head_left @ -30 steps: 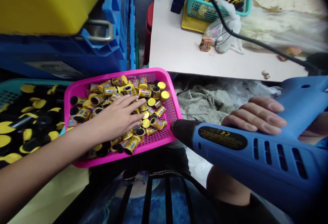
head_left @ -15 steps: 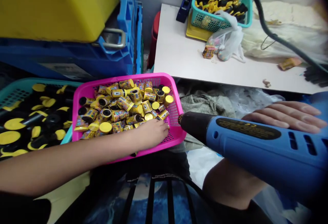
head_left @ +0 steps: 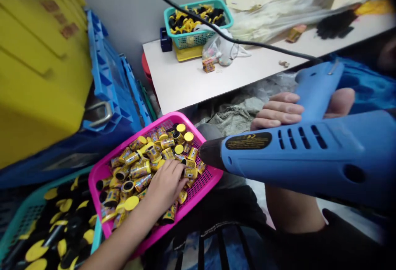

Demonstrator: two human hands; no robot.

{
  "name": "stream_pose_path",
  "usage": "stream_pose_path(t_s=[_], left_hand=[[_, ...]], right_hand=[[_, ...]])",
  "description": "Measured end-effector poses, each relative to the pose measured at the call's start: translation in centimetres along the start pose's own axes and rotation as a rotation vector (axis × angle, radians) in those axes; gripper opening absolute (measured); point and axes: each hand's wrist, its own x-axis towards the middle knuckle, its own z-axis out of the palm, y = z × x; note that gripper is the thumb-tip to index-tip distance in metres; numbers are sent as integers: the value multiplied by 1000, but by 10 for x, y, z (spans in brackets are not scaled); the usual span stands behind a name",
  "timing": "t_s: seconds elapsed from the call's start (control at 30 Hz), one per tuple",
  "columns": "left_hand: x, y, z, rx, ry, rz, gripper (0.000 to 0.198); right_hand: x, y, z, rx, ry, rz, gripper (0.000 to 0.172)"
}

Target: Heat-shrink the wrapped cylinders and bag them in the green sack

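Note:
My left hand (head_left: 165, 184) lies in a pink basket (head_left: 98, 178) heaped with small yellow printed cylinders (head_left: 140, 169). Its fingers curl down over the cylinders near the basket's right side, and whether they grip one is hidden. My right hand (head_left: 280, 111) is wrapped around the handle of a blue heat gun (head_left: 309, 154). The gun's dark nozzle (head_left: 210, 154) points left, just over the basket's right rim and close to my left fingertips. A black cord (head_left: 216, 31) runs from the gun up across the table.
A teal basket (head_left: 17, 224) of black and yellow parts sits left of the pink one. Blue crates (head_left: 111, 84) and a yellow bin (head_left: 37, 64) stand behind. The white table (head_left: 185, 80) holds another teal basket (head_left: 198, 37), a plastic bag (head_left: 219, 51) and a black glove (head_left: 335, 24).
The view has tilted and swung. My left hand went from flat on the pile to curled at the basket's right side. My right hand moved from the gun's barrel to its handle.

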Motion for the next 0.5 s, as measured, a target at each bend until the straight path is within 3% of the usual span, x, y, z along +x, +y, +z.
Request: stream_pose_path(t_s=[0.1,0.27,0.43,0.5], left_hand=[[-1,0,-2,128,77,-23,16],[10,2,-7,327,226,-112,36],[7,2,-19,288,225,-136,32],[-2,11,-25,202,208,-107,33]], right_hand=[[2,8,0,51,15,-27,40],[-2,10,5,76,36,-50,41],[-5,-2,-1,67,-59,49,44],[-4,-1,1,69,-15,17,42]])
